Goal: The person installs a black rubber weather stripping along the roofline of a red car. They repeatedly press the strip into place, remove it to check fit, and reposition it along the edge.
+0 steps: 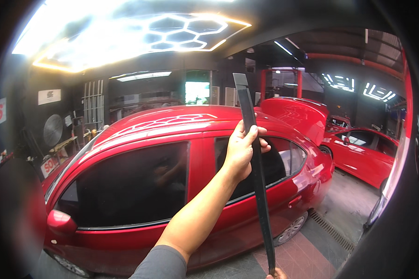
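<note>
A long, narrow black trim strip stands nearly upright in front of me, leaning a little, its squared upper end above the car roof line. My left hand is closed around its upper part, thumb along the face. At the strip's lower end, my right hand shows only by a few fingers at the frame's bottom edge, gripping it. Behind the strip is a red sedan seen from the side, with dark front window glass and a dark rear window.
The sedan's side mirror juts out at left; its trunk lid is raised. A second red car stands at far right. A floor drain grate runs beside the rear wheel. Hexagonal lights hang overhead.
</note>
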`<state>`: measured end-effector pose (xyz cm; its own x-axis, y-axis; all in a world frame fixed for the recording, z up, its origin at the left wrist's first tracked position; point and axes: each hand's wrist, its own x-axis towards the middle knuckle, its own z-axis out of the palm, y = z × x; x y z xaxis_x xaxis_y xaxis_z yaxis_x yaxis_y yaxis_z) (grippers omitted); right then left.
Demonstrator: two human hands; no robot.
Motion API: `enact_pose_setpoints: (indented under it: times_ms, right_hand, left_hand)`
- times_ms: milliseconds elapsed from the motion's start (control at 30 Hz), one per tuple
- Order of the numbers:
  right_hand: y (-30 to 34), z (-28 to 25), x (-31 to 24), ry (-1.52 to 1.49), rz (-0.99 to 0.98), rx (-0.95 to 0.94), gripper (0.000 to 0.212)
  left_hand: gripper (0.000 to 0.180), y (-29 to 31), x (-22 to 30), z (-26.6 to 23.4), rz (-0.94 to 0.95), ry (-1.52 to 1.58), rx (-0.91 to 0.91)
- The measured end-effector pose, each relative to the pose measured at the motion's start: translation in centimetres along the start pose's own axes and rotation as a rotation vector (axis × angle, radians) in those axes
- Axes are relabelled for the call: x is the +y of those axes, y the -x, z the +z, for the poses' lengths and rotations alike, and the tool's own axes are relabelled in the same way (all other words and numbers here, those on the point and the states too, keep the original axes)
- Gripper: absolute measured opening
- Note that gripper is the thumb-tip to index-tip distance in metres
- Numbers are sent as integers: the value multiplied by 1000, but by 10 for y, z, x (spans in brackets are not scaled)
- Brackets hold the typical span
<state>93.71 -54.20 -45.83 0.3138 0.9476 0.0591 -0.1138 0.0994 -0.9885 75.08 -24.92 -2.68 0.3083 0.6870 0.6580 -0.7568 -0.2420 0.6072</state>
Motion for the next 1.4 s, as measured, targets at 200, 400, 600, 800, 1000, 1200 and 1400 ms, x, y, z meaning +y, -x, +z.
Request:
enact_pose_setpoints:
  times_ms: [200,400,600,800,1000,1200,1400]
  right_hand:
    - [-29,20,-15,240,-186,101,46]
    - [-65,34,-78,552,-299,164,50]
    - [-159,57,-202,965,-833,141,47]
    - [-246,148,-384,1528,-927,166,56]
    - [-350,318,-494,1795,-1192,242,59]
    - [-476,380,-521,1961,-1184,344,54]
    - [-580,418,-478,1960,-1170,235,56]
  left_hand:
    - [26,13,66,-57,43,-23,79]
    - [34,24,158,-172,97,-131,138]
    - [45,57,243,-321,186,-224,263]
    - [39,82,342,-435,77,-636,348]
    - [29,90,427,-529,123,-852,448]
    - [21,69,436,-577,92,-893,342]
    - [25,85,449,-570,10,-1207,342]
